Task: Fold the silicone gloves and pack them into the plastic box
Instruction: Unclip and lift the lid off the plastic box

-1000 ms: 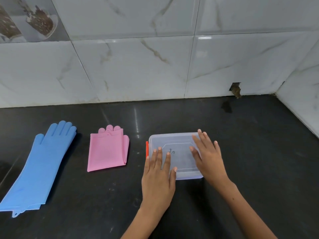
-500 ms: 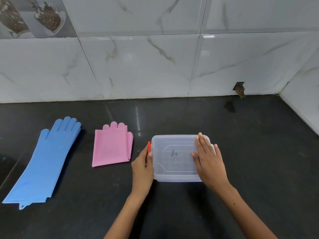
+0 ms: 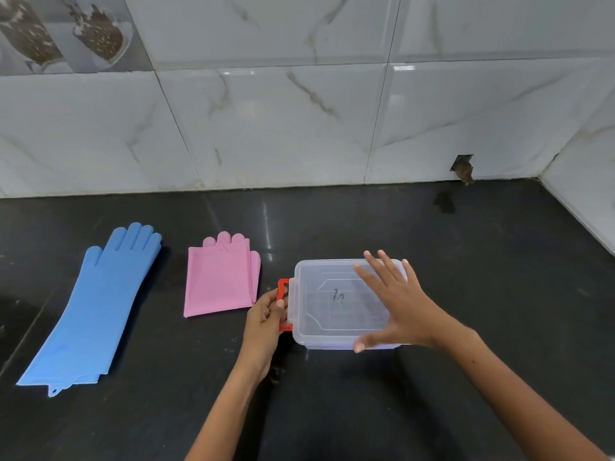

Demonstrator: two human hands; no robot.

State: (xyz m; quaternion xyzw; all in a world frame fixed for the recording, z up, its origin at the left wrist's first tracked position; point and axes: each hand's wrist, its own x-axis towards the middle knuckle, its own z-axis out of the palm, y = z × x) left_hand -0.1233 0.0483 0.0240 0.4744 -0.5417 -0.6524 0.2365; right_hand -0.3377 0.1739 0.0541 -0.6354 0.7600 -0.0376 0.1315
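The left hand (image 3: 266, 314) grips the red latch (image 3: 283, 294) on the lidded plastic box (image 3: 332, 304); the right hand (image 3: 396, 301) spreads flat above its lid. On the counter (image 3: 466, 261), folded pink gloves (image 3: 219, 277) and unfolded blue gloves (image 3: 96, 307) lie left of the box.

A glossy black worktop (image 3: 466, 261) meets a marble-tiled wall (image 3: 299, 111); a small broken hole (image 3: 462, 166) gapes at the tile's base.
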